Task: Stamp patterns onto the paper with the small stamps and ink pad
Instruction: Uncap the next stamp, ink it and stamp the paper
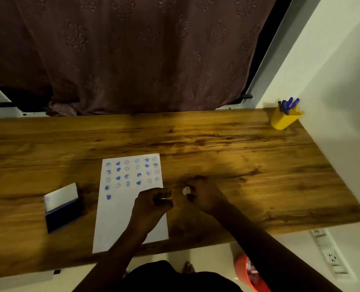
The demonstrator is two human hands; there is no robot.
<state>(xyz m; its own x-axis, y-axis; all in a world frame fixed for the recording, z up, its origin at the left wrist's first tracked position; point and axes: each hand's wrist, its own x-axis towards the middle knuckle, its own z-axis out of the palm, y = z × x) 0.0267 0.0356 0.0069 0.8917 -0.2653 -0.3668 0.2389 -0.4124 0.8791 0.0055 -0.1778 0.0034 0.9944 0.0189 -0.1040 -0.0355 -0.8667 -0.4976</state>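
A white sheet of paper (120, 216) lies on the wooden table (238, 148), its upper half covered with rows of blue stamped hearts and smiley faces. An open ink pad (62, 209) with a dark blue pad and raised white lid sits left of the paper. My left hand (151, 205) rests over the paper's right edge, fingers curled; something small and pale shows at its fingertips, too blurred to name. My right hand (204, 196) is just right of the paper, pinching a small white round stamp (186, 190).
A yellow pen holder (284, 119) with blue pens stands at the table's far right corner by the wall. A brown curtain hangs behind the table. An orange bin (248, 272) and a power strip (328, 253) lie on the floor at the right.
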